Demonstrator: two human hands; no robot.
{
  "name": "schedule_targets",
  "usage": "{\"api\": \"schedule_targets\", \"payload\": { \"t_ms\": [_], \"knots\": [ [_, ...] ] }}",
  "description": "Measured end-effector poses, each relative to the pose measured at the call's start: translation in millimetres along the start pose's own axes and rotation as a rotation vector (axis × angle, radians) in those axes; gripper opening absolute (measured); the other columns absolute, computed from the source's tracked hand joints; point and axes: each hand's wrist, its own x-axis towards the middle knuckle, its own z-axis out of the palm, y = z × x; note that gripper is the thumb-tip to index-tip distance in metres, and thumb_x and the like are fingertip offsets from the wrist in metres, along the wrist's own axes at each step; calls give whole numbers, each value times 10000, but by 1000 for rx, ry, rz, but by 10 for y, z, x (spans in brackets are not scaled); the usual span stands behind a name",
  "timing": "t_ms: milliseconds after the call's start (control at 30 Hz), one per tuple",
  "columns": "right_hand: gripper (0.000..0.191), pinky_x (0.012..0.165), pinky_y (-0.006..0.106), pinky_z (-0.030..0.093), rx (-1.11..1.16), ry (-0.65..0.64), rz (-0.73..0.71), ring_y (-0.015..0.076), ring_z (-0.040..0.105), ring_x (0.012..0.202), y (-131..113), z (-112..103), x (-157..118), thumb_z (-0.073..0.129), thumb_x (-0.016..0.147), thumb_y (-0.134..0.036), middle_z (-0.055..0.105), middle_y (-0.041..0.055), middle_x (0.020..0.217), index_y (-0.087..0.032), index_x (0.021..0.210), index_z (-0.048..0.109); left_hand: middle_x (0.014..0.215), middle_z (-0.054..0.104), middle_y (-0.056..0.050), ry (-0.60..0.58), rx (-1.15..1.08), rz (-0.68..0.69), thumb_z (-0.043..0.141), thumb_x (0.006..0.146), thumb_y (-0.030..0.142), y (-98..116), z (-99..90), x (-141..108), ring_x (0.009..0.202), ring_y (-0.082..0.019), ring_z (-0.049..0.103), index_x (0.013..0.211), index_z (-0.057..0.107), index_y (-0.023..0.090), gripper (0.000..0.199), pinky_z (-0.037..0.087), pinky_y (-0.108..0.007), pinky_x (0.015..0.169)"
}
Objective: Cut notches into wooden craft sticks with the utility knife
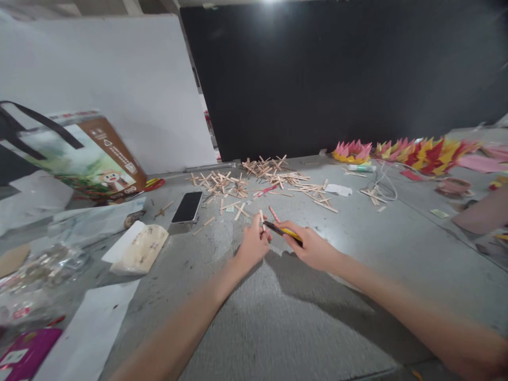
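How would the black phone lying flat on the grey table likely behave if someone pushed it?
The phone lies flat and looks slim and rigid, so it would probably slide rather than tip or roll. Its glossy face suggests it is slippery to grip.

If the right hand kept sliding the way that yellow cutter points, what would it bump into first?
Most likely the left hand: the right hand aims its yellow cutter straight at the small wooden stick held there.

Matt pale wooden sticks point(222, 185), glossy black phone point(188, 207), rough grey floor point(301, 317)
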Motion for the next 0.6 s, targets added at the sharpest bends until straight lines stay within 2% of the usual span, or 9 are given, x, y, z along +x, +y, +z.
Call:
{"api": "schedule_targets", "payload": {
  "t_ms": [133, 233, 333, 500, 600],
  "knots": [
    [374, 581, 246, 338, -19, -107, -31, 133, 498, 578, -94, -293, 173, 456, 1030, -324, 695, 14, 822, -222, 1331, 655, 635, 649, 59, -12, 8, -11, 572, 884, 158, 11, 9, -6, 524, -131, 573, 1253, 522, 205, 375, 421, -254, 618],
    [350, 619, 254, 360, -33, -133, -73, 135, 515, 627, -118, -367, 249, 478, 1013, -295, 711, 25, 872, -223, 1287, 684, 639, 655, 52, -9, -5, -22, 577, 897, 181, 2, 5, -7, 524, -139, 582, 1251, 519, 199, 359, 418, -258, 603],
    [387, 606, 254, 353, 5, -114, -41, 134, 482, 591, -65, -284, 212, 452, 1029, -317, 678, 9, 816, -217, 1346, 650, 639, 653, 57, 2, -7, -24, 583, 889, 168, -11, -3, -7, 541, -141, 601, 1255, 515, 203, 375, 432, -261, 625],
    [463, 552, 253, 308, 25, -36, -8, 138, 410, 490, 71, 5, -2, 385, 1068, -380, 600, -22, 697, -222, 1466, 561, 652, 666, 50, -4, 45, 5, 548, 898, 137, 1, -1, -12, 558, -139, 612, 1263, 509, 194, 371, 455, -276, 673],
    [477, 567, 262, 327, 4, 19, -5, 141, 424, 481, 95, 136, -78, 378, 1069, -375, 656, 9, 757, -225, 1494, 536, 662, 663, 46, 14, 29, 12, 549, 900, 151, 26, -3, -16, 552, -139, 610, 1251, 509, 190, 355, 452, -265, 644]
  ]
}}
